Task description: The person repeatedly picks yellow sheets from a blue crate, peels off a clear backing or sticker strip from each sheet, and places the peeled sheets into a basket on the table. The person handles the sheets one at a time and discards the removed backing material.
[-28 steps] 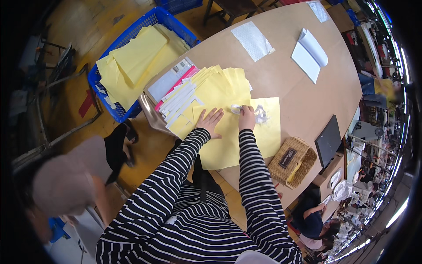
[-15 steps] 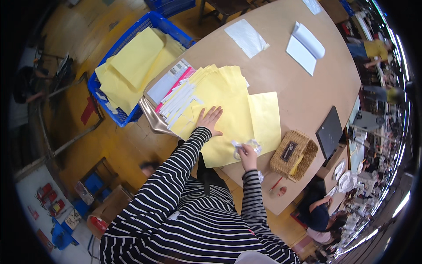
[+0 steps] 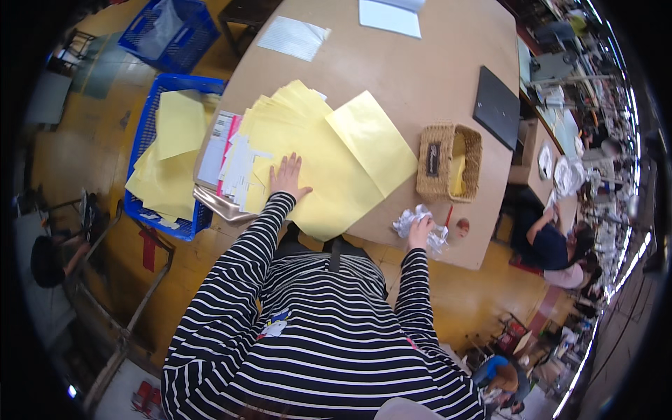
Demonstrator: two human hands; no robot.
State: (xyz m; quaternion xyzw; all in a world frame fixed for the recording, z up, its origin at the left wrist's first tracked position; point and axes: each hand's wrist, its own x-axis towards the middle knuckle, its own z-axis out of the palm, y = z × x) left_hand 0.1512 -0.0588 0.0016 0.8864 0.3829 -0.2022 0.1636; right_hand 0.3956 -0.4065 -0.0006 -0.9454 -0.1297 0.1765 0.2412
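My left hand lies flat with its fingers spread on a fanned stack of yellow sheets. White paper strips show along the stack's left side. One yellow sheet sticks out at an angle on the right of the stack. At the near edge of the table, my right hand is closed on a crumpled bunch of thin white strips. Its fingertips are partly hidden in the bunch, so I cannot make out exactly how much is gripped.
A woven basket with something yellow inside stands right of the sheets. Beside the bunch lie a red pen-like stick and a small reddish-brown object. A black flat board is farther right. At left is a blue crate with yellow sheets.
My right hand has moved off the yellow sheets to the right, onto the white bunch, with the whitish piece it held. My left hand stays flat on the stack. The view has turned.
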